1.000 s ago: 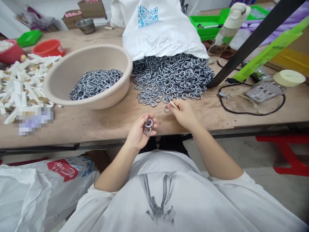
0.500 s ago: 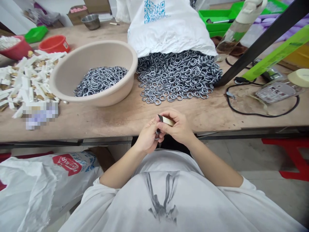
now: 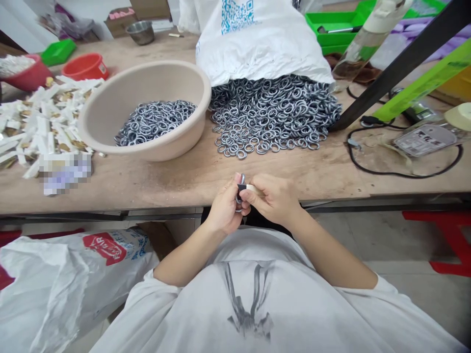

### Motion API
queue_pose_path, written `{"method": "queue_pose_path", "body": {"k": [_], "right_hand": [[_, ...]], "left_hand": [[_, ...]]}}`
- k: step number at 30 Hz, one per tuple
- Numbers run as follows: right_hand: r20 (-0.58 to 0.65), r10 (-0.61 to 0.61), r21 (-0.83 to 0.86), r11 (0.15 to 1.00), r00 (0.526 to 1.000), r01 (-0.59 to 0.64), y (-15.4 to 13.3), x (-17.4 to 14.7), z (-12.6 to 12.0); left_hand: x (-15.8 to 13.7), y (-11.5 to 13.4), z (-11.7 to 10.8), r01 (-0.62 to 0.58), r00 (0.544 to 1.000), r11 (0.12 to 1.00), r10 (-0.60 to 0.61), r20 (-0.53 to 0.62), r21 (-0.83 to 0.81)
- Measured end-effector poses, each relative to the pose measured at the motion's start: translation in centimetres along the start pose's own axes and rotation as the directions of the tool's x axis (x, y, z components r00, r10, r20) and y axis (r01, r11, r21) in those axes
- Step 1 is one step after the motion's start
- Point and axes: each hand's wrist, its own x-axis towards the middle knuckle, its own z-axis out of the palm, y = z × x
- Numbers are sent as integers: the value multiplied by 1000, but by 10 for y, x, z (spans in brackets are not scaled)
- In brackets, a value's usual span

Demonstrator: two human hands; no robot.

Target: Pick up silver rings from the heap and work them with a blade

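Both of my hands meet just over the table's front edge. My left hand [image 3: 223, 210] is closed on grey rings; one ring [image 3: 243, 178] stands on edge at the thumb tip, and another shows lower by the curled fingers. My right hand [image 3: 277, 200] grips a short knife [image 3: 251, 188] with a pale handle and a dark slanted blade. The blade lies at the upright ring, by my left thumb; whether it touches is too small to tell. Ahead, a heap of the same grey rings [image 3: 274, 115] spills from a white sack [image 3: 263, 54].
A beige basin [image 3: 147, 153] with more rings stands left of the heap. White scraps [image 3: 44, 127] cover the table's left side. A black post [image 3: 397, 68], a cable [image 3: 405, 175] and a bottle [image 3: 423, 135] are at the right. A large bag [image 3: 73, 274] lies below at left.
A ring now shows upright at my left thumb tip. My right hand has shifted slightly right and turned, with the blade now level beside that ring. The view has moved slightly.
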Motion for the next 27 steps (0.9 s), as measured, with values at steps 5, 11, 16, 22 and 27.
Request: {"method": "queue_pose_path", "body": {"k": [5,11,16,22,27], "right_hand": [[64,64,120,990,996,-71,7,4,4],[-79,368,140,924,927,-355,28,19,14],[155,214,238,939,964,-247,17,41,22],[118,369,-457,844,922,-280,37,81,18],[115,369,-407,864,922,-295,45,78,10]], "left_hand": [[2,2,-3,-13,999,1000,13,29,-10],[-4,2,-6,10,995,1000,-12,96,18],[-1,6,-15,-89,996,996,89,-2,13],[-2,24,-29,-129,990,989,133,-45,68],[9,33,-39,-221,968,962,236,-85,158]]}}
